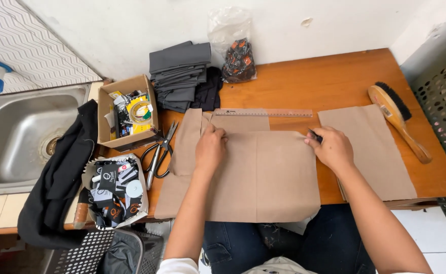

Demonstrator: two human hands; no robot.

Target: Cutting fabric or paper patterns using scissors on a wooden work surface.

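Both forearms reach over a tan rectangular fabric panel lying on the orange wooden desk; left hand presses flat, grip apart, right hand clamped on a small dark marker, seemingly marking the top edge

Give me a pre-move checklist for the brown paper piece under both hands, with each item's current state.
1. Left hand flat on the folded brown paper sheet: ok.
2. Right hand at its top right corner, holding a small dark object: ok; what kind, cannot tell.
3. Clear plastic ruler above the sheet: ok.
4. Black-handled scissors clear of the sheet: ok.
5. Sheet fully on the wooden table: not ok, it overhangs.
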